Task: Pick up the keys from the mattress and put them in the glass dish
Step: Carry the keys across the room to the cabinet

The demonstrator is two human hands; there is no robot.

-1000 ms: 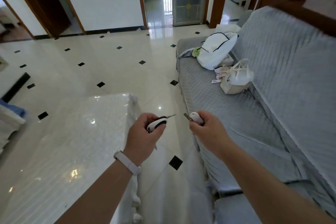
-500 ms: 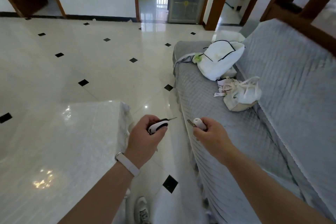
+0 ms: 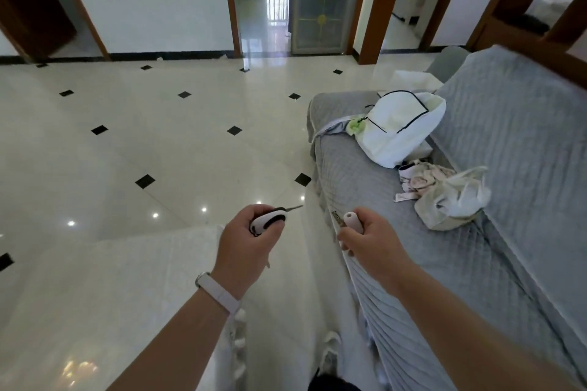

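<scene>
My left hand (image 3: 246, 241) is closed around a white and black key (image 3: 270, 220) whose metal blade points right. My right hand (image 3: 368, 240) grips a second key with a pale pink head (image 3: 352, 220) and a short blade pointing left. Both hands are held in front of me, above the gap between the plastic-wrapped mattress (image 3: 104, 295) at lower left and the grey sofa (image 3: 413, 263). A white band sits on my left wrist. No glass dish is in view.
A white bag (image 3: 401, 127) and a crumpled cream bag with papers (image 3: 444, 197) lie on the grey sofa at right. The glossy tiled floor (image 3: 158, 143) stretches ahead to doorways and a glass door (image 3: 320, 0).
The view has swung right and lifted toward the doorways; the mattress has slid lower left. Both hands keep their keys in the same grip.
</scene>
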